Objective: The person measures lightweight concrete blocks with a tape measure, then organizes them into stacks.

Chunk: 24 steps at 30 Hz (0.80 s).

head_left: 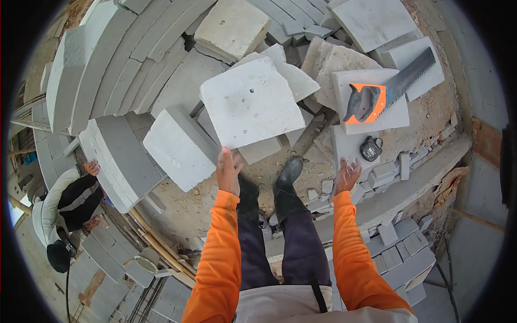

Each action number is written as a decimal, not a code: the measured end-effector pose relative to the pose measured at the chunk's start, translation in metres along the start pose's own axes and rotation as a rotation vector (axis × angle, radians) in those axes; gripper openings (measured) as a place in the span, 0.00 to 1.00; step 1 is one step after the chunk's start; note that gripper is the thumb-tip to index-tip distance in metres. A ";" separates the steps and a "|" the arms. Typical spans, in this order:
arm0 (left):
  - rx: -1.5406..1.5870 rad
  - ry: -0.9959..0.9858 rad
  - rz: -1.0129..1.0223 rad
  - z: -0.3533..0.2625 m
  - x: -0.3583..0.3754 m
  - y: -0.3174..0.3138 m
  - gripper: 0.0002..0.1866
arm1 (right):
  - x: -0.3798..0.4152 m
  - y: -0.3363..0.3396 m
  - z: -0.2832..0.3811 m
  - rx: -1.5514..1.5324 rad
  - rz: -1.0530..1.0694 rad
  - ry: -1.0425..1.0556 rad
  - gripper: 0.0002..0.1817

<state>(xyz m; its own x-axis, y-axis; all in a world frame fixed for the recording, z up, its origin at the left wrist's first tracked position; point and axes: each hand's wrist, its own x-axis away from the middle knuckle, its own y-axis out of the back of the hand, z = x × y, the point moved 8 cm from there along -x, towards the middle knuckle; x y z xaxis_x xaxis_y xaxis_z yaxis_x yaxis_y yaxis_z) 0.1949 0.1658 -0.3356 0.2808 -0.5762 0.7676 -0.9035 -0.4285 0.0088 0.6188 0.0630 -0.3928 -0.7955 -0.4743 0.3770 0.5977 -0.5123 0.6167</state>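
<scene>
My left hand (229,171) is at the lower left corner of a pale square block (252,102), its fingertips at the block's edge; the fingers are apart and grip nothing. To the right, my right hand (347,176) is spread, with nothing in it, at the lower edge of a light slab (344,141). On that slab, just above the hand, sits a black tape measure (370,148). Farther up, a handsaw (390,91) with an orange and black handle lies across pale blocks, its toothed blade pointing to the upper right.
Stacked grey blocks (116,64) fill the upper left. Another tilted block (180,148) stands left of my left hand. Broken pieces (385,175) line a ledge at right. A person (67,204) in a black cap crouches at far left. Bamboo poles (159,242) lie lower left.
</scene>
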 end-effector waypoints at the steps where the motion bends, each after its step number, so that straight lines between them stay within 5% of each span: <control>1: 0.009 0.010 0.022 0.007 0.007 0.016 0.51 | 0.023 -0.023 -0.001 -0.220 0.129 -0.098 0.34; 4: 0.273 0.159 -0.099 0.051 0.015 0.086 0.57 | 0.106 -0.090 0.034 -0.562 0.578 -0.447 0.29; 10: 0.539 0.165 -0.594 0.096 -0.006 0.245 0.62 | 0.178 -0.174 0.081 -0.340 0.950 -0.336 0.28; 13: 0.366 0.061 -0.598 0.077 -0.029 0.292 0.58 | 0.218 -0.212 0.091 -0.123 1.135 -0.250 0.32; 17: 0.304 0.074 -0.295 0.074 -0.076 0.316 0.49 | 0.266 -0.260 0.098 0.034 1.231 -0.097 0.41; 24: 0.012 -0.098 -0.208 0.030 -0.089 0.294 0.41 | 0.309 -0.329 0.111 -0.066 1.071 -0.012 0.41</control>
<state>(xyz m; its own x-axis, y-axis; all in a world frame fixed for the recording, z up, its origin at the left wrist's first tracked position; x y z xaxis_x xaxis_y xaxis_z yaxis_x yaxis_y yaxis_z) -0.0858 0.0702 -0.4208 0.4915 -0.5387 0.6843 -0.8190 -0.5532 0.1527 0.1651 0.1648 -0.4026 0.1450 -0.6930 0.7063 0.9888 0.1279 -0.0775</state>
